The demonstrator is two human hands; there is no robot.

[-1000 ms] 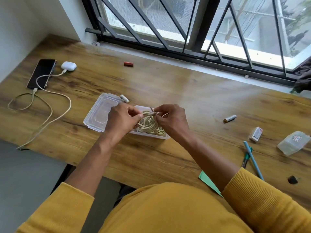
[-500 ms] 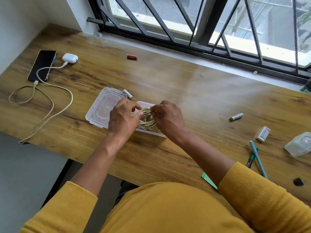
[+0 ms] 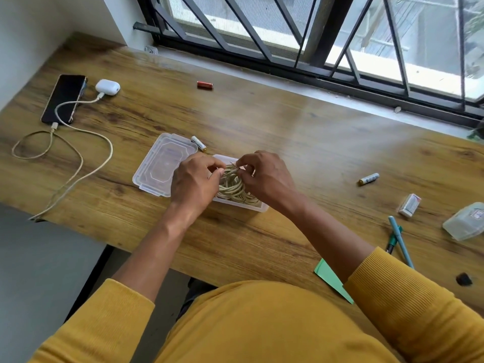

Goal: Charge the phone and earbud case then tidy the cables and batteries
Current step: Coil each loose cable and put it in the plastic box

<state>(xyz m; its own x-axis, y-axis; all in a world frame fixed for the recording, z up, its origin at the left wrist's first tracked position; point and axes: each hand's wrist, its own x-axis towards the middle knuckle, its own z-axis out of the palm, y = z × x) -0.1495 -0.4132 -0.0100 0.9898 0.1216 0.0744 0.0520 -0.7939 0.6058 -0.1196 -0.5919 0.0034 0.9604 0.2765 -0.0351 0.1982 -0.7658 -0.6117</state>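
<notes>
A coiled cream cable sits over a clear plastic box at the middle of the wooden desk. My left hand pinches the coil's left side and my right hand pinches its top end. The box's clear lid lies just left of it. At far left a black phone and a white earbud case each have a cream cable plugged in. White batteries lie behind the lid and at right; a red battery lies near the window.
On the right of the desk lie a small white packet, a clear plastic container, two pens, a green paper piece and a small black object. A barred window runs along the desk's far edge.
Both hands have kept working the coiled cable over the box, staying close together on it. The camera view has shifted slightly; the other things on the desk have not moved.
</notes>
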